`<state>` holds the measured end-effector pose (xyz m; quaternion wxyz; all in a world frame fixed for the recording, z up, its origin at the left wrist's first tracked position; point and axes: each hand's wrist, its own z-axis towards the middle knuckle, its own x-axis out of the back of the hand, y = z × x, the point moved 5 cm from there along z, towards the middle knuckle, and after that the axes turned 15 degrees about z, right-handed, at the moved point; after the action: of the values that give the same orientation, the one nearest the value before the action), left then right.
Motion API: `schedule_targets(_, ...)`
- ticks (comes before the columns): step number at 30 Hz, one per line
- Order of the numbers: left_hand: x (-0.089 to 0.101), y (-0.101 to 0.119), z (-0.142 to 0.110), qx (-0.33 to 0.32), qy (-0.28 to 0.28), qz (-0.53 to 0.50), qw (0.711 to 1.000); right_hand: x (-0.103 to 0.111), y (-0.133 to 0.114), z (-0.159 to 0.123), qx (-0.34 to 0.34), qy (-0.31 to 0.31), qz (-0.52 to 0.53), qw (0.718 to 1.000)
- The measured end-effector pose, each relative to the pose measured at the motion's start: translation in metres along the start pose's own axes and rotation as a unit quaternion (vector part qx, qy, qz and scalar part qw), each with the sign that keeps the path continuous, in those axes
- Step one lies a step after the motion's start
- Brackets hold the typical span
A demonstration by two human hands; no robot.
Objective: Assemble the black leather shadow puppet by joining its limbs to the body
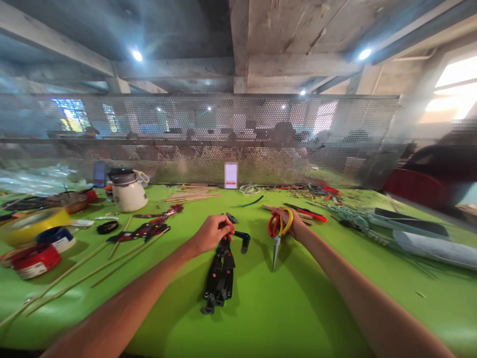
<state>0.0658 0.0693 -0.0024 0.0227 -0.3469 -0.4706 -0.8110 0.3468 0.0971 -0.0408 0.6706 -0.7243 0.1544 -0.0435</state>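
Note:
My left hand [216,232] is closed in a pinch at the upper end of a black jointed figure [219,273]. Its legs stretch toward me, and a bent black arm [244,239] sticks out to the right of my fingers. Small pink and green dots mark the dark body. In my right hand [292,223] is a pair of scissors [276,243] with red and yellow handles, its blades pointing down toward me. The fingers are partly hidden behind the handles. Just beyond this hand lie short wooden sticks [305,217] and a red-and-black tool [315,213].
Left on the green table [290,318] are a second figure [145,229], long thin sticks [89,271], tape rolls [35,261] and a whitish jug [128,191]. A phone [230,175] stands against the perforated screen [194,119]. Clear plastic sleeves [436,246] lie right; a person sits beyond.

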Motion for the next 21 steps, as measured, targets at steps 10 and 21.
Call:
schedule_targets(10, -0.002, -0.017, 0.004, 0.025, -0.014, 0.006, 1.0, 0.0, -0.004, -0.005, 0.008, -0.006, -0.015, 1.0)
schedule_targets(21, 0.006, -0.014, 0.004, 0.046, 0.031, -0.003, 0.998, 0.001, -0.001, -0.001, 0.004, -0.004, -0.038, 0.999)
